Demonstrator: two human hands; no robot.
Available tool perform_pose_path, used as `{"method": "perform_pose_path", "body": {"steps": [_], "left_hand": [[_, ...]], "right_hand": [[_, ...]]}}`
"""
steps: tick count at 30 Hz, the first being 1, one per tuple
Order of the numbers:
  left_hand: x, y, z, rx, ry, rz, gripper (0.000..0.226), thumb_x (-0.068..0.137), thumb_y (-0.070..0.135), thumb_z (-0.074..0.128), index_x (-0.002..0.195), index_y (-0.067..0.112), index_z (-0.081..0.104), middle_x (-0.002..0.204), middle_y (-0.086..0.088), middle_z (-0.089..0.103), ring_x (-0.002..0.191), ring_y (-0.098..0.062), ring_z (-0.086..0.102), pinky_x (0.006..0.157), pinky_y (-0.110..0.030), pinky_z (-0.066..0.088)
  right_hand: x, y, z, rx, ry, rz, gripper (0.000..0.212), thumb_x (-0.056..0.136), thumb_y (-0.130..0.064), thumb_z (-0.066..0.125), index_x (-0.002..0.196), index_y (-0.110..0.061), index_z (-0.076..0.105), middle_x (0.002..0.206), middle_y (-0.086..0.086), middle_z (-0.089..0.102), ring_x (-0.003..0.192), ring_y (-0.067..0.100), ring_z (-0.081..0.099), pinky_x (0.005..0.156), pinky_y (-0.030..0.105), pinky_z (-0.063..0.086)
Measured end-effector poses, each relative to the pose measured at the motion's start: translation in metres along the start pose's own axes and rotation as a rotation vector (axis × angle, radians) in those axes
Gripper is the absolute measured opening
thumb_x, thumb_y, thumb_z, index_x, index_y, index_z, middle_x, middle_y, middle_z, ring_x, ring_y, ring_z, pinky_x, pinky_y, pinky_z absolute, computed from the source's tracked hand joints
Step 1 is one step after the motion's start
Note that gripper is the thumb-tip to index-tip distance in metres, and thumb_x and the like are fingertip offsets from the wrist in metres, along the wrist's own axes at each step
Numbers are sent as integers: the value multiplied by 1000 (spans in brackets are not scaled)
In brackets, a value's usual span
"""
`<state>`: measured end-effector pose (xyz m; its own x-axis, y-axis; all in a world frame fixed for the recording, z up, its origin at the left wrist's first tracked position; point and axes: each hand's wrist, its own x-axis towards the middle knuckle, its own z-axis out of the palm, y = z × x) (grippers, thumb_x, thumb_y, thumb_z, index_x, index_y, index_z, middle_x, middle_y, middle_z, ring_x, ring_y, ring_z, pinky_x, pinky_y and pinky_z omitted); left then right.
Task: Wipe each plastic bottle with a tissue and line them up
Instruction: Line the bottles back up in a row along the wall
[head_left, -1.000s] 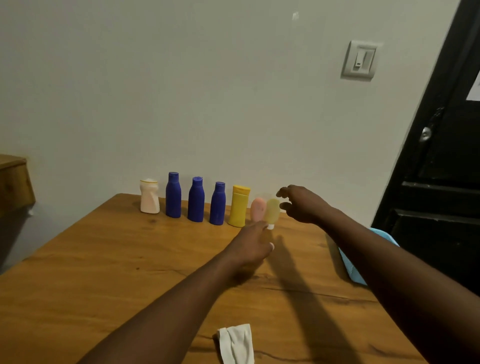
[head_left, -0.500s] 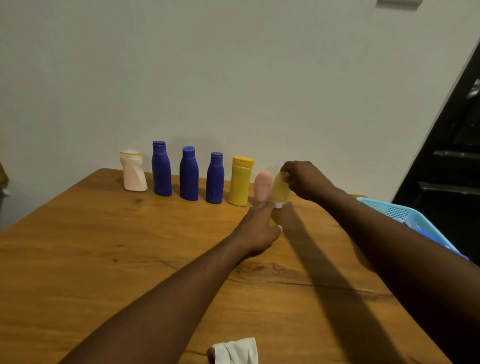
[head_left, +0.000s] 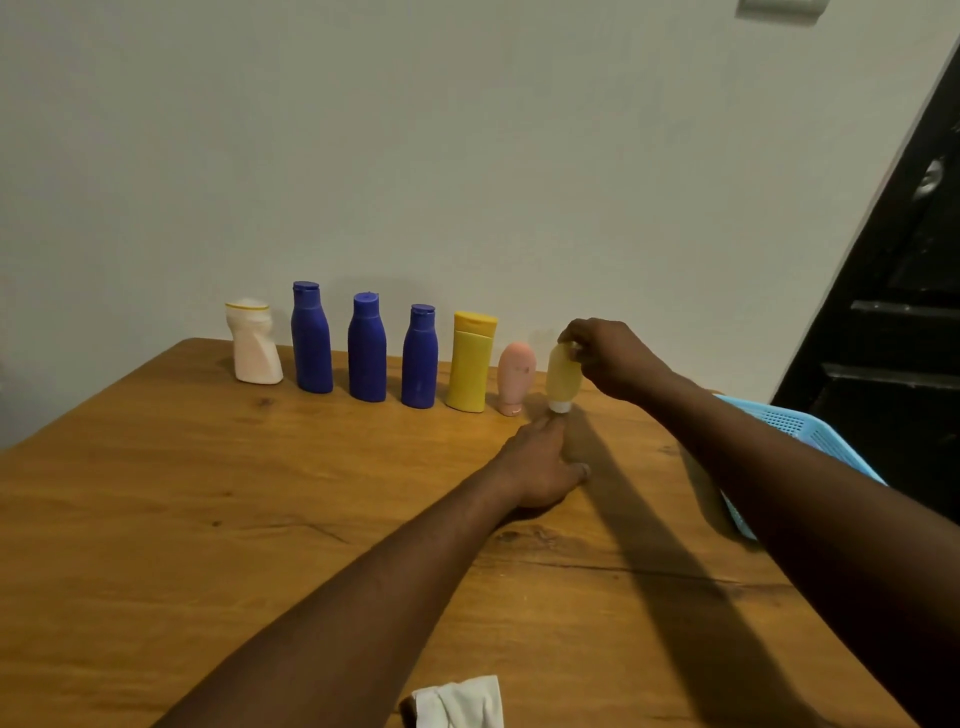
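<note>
Head view: small pale-yellow plastic tube stands cap-down just right of pink oval plastic bottle.
Right hand: pinches tube's top end.
Left hand: fingers straight, empty, fingertips by the cap.
Handling: likely light, squashy, tippy; grip low.

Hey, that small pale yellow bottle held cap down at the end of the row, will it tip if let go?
Probably tippy: the pale yellow bottle sits on a narrow white cap with the wider body above. Likely light: the right hand pinches only its top.
</note>
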<state>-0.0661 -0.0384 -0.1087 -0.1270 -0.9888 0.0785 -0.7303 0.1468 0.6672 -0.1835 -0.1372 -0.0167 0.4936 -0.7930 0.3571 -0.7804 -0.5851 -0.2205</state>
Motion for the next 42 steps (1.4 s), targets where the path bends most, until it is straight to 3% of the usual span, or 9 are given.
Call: {"method": "perform_pose_path", "body": {"steps": [17, 23, 26, 30, 34, 37, 39, 42], "left_hand": [[0, -2, 4, 39, 51, 42, 66, 96, 40, 69, 152, 17, 42, 154, -4, 47, 140, -25, 45, 113, -47, 44], [-5, -4, 11, 190, 99, 62, 64, 99, 46, 59, 151, 12, 41, 153, -10, 47, 139, -27, 45, 114, -45, 41], [-7, -4, 7, 118, 76, 42, 70, 96, 45, 64, 154, 14, 38, 157, -8, 42, 143, -27, 40, 116, -47, 40], [-13, -3, 1, 3, 44, 9, 77, 90, 45, 72, 154, 21, 38, 160, -3, 40, 145, -25, 39, 116, -47, 41], [-37, 3, -12, -207, 27, -13, 64, 93, 36, 70, 151, 29, 44, 150, 6, 48, 135, -16, 49, 111, -39, 45], [-65, 8, -27, -318, 11, -27, 66, 101, 32, 62, 159, 31, 31, 152, 13, 43, 138, -11, 43, 107, -33, 42], [-85, 9, -37, -313, 34, -51, 70, 104, 31, 60, 163, 26, 22, 165, 2, 34, 148, -19, 36, 105, -32, 39], [-117, 10, -52, -317, 59, -92, 67, 104, 32, 61, 162, 28, 28, 165, -5, 35, 146, -23, 41, 100, -29, 45]], "right_hand": [[2, 9, 11, 72, -5, 34, 29, 99, -1, 51, 125, -8, 63, 124, 12, 64, 109, 26, 58, 81, 27, 41], [1, 8, 12, 55, -12, 34, 32, 99, -4, 52, 129, -12, 59, 126, 11, 62, 108, 28, 59, 80, 28, 44], [-2, 4, 11, 46, -13, 52, 37, 98, -7, 55, 134, -14, 55, 129, 10, 60, 112, 28, 59, 82, 29, 45], [-12, -4, 2, 49, -3, 42, 44, 97, -11, 57, 140, -16, 48, 139, 10, 53, 123, 28, 55, 96, 37, 49], [-30, -14, -12, 15, 1, 41, 44, 97, -15, 57, 140, -19, 47, 143, 8, 49, 129, 28, 49, 102, 46, 48], [-53, -30, -18, 18, 4, 54, 43, 99, -15, 57, 140, -20, 48, 146, 7, 47, 128, 26, 49, 99, 38, 49], [-72, -42, -23, 35, -3, 41, 41, 99, -15, 56, 140, -20, 49, 146, 6, 46, 127, 24, 49, 96, 34, 48], [-101, -59, -31, 63, -28, -9, 39, 100, -16, 54, 139, -20, 50, 144, 6, 48, 125, 23, 50, 97, 33, 48]]}}
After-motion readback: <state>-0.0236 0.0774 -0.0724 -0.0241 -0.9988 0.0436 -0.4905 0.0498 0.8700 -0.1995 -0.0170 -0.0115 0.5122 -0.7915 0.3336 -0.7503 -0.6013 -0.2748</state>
